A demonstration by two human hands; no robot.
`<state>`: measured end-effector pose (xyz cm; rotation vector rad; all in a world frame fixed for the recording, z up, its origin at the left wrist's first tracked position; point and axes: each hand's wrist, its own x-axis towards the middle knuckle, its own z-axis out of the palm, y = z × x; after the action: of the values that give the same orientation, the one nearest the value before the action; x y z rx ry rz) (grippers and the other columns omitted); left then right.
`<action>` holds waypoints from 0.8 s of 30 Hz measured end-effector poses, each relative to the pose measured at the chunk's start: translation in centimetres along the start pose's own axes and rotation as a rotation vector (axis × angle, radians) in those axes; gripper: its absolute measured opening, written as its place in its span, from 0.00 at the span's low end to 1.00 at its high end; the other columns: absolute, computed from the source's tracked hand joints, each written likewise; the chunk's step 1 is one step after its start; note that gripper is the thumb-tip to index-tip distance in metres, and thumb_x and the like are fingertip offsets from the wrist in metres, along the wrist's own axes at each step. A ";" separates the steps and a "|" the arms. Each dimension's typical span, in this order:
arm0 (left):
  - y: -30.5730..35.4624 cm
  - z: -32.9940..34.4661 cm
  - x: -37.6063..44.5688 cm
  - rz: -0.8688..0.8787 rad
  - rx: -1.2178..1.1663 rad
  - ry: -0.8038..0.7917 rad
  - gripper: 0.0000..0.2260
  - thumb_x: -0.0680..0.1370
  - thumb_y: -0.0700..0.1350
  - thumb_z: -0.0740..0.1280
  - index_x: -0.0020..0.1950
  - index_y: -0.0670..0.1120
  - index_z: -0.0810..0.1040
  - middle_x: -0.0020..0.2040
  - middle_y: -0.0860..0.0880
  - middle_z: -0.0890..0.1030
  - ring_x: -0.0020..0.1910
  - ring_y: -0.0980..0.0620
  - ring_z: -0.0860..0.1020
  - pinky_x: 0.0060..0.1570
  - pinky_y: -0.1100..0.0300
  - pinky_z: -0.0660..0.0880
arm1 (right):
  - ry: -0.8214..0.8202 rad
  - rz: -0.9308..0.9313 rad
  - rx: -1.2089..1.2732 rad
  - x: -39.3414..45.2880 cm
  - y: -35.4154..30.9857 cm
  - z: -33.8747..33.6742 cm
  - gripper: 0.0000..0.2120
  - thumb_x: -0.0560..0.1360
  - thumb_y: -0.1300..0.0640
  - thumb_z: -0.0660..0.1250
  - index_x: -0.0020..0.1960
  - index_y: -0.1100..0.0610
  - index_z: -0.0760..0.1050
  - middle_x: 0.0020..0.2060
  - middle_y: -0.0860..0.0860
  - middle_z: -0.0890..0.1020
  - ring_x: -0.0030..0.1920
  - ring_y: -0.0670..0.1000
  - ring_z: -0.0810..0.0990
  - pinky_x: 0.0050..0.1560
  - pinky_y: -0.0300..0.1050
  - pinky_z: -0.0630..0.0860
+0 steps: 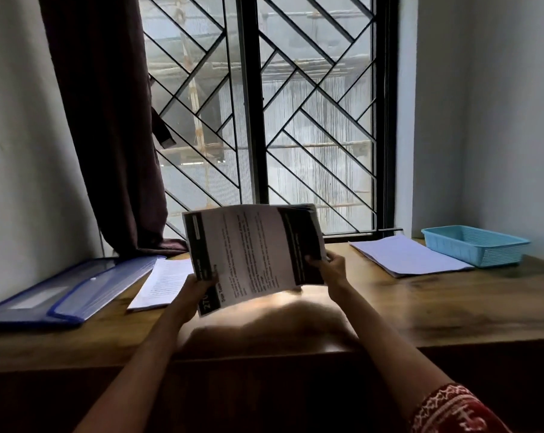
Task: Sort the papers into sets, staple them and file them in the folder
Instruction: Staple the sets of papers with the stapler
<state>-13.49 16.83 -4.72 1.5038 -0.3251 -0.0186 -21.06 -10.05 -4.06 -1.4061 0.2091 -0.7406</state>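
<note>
I hold the thin sheaf of printed white papers with dark bands [252,257] up off the brown wooden tabletop [420,307], tilted in front of the barred window. My left hand [195,292] grips its lower left edge, thumb on the front and fingers curled behind; my right hand [330,267] pinches the right edge the same way. Both grips are closed on the sheaf, not spread.

These sheets look light and limp to me: the bottom edge already bows between my hands, so I judge they will sag or fan apart unless I keep them held at two opposite edges. Near the corners is the place to take hold, with gentle pressure, since thin paper creases easily and loose pages may slide over one another.

Both forearms reach forward from below, the left angled in from the left, the right from the right, its patterned red sleeve [452,410] showing low in the view.

On the tabletop lie a translucent blue plastic folder [61,295] at left, a printed white sheet [161,284] beside it, a pale stack of papers [408,256] at right, and a light-blue plastic basket [477,245] next to that.
</note>
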 end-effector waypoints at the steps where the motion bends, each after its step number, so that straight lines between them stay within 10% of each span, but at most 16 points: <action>1: 0.6 0.3 0.2 -0.006 -0.041 0.016 0.12 0.78 0.34 0.62 0.60 0.34 0.73 0.45 0.39 0.80 0.37 0.47 0.79 0.42 0.53 0.77 | 0.072 -0.043 0.042 0.6 -0.6 0.4 0.09 0.69 0.66 0.73 0.45 0.57 0.76 0.39 0.55 0.79 0.43 0.54 0.76 0.38 0.41 0.73; 7: 2.6 4.5 1.0 -0.183 -0.416 0.066 0.11 0.79 0.37 0.61 0.61 0.42 0.71 0.28 0.47 0.81 0.26 0.52 0.80 0.24 0.61 0.76 | 0.032 0.125 0.163 -0.3 -2.9 5.1 0.49 0.69 0.55 0.75 0.76 0.57 0.44 0.67 0.58 0.66 0.66 0.57 0.69 0.66 0.54 0.68; 12: 1.0 8.1 -1.0 -0.168 -0.503 -0.035 0.15 0.79 0.34 0.59 0.65 0.36 0.69 0.31 0.46 0.82 0.30 0.52 0.81 0.27 0.63 0.78 | -0.030 0.210 0.386 -1.4 -3.6 8.5 0.15 0.71 0.71 0.67 0.56 0.63 0.72 0.52 0.58 0.77 0.50 0.56 0.77 0.53 0.54 0.77; 18: 2.0 3.8 -0.5 0.027 -0.299 0.034 0.06 0.79 0.38 0.61 0.55 0.41 0.74 0.45 0.44 0.79 0.41 0.51 0.77 0.33 0.66 0.76 | 0.007 0.050 0.249 0.0 -4.4 7.1 0.16 0.64 0.79 0.62 0.32 0.58 0.70 0.31 0.54 0.73 0.34 0.51 0.70 0.34 0.43 0.68; 24: 4.5 -2.2 0.9 0.061 -0.166 -0.230 0.16 0.74 0.30 0.63 0.59 0.44 0.76 0.45 0.48 0.84 0.42 0.54 0.83 0.39 0.63 0.80 | -0.288 -0.069 -0.028 -0.4 -6.6 3.2 0.16 0.67 0.79 0.58 0.34 0.60 0.72 0.31 0.52 0.78 0.30 0.50 0.77 0.29 0.41 0.76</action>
<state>-13.00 19.09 -0.17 1.3279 -0.5409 -0.1670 -21.85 -7.10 2.67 -1.5348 -0.0546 -0.5845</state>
